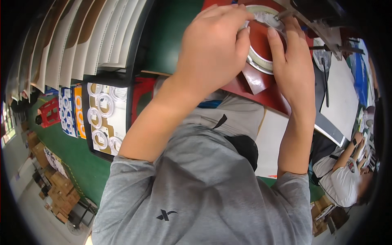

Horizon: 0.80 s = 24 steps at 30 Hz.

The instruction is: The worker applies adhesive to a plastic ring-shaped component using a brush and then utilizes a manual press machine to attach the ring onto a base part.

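Observation:
A pale, translucent ring (pixel 261 64) lies over a glossy red board (pixel 279 100) at the top of the view. My left hand (pixel 214 47) is closed on the ring's left side, its thumb bent toward the ring's middle and its fingertips at the far rim. On the opposite side, my right hand (pixel 295 61) grips the ring, thumb on the inner side and fingers on the outer. A small metal piece (pixel 281 16) reaches over the ring's far edge, close to the right fingertips. My hands cover parts of the rim.
A dark metal machine arm (pixel 322 30) overhangs from the upper right. Left of me, a black-edged tray (pixel 122 143) bears several clear rings, below a row of curved card sheets (pixel 81 41). A red stool (pixel 49 113) and cardboard boxes (pixel 61 185) stand beyond. A co-worker (pixel 339 179) sits at right.

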Tool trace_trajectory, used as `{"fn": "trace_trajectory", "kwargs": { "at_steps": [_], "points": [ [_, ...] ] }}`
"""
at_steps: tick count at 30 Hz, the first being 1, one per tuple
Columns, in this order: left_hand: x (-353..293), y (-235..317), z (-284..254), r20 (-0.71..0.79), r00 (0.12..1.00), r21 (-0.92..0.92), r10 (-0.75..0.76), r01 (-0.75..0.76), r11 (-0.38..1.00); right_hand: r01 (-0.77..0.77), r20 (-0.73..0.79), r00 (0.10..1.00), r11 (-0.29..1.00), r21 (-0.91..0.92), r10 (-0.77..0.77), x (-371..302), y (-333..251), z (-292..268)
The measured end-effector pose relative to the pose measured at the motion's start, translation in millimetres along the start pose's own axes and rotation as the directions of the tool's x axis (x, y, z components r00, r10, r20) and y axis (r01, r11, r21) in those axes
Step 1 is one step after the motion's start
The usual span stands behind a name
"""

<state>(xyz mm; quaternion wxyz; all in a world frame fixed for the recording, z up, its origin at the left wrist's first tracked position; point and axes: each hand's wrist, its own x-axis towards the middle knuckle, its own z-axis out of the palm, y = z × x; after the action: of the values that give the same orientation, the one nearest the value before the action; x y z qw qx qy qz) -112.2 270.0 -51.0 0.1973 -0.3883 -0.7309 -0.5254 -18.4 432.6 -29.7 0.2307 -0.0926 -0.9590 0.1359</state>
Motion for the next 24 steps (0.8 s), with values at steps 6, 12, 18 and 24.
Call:
{"fn": "trace_trajectory", "kwargs": {
  "at_steps": [6, 12, 18, 24],
  "points": [
    [11, 12, -24, 0.201, 0.977, 0.018, -0.068, 0.066, 0.998, 0.013, 0.082, 0.997, 0.996, -0.094, -0.005, 3, 4, 4],
    [21, 22, -24, 0.253, 0.965, 0.102, -0.067, 0.043, 0.994, 0.011, 0.076, 0.997, 0.998, -0.057, -0.007, 20, 4, -5],
    [2, 0, -5, 0.153, 0.981, 0.049, -0.123, 0.116, 0.992, 0.058, 0.025, 0.998, 0.997, -0.059, -0.056, 2, 11, 6],
    [3, 1, -6, 0.123, 0.988, 0.088, -0.093, 0.082, 0.993, 0.108, -0.008, 0.994, 0.994, -0.027, -0.109, 3, 10, 13]
  ]
}}
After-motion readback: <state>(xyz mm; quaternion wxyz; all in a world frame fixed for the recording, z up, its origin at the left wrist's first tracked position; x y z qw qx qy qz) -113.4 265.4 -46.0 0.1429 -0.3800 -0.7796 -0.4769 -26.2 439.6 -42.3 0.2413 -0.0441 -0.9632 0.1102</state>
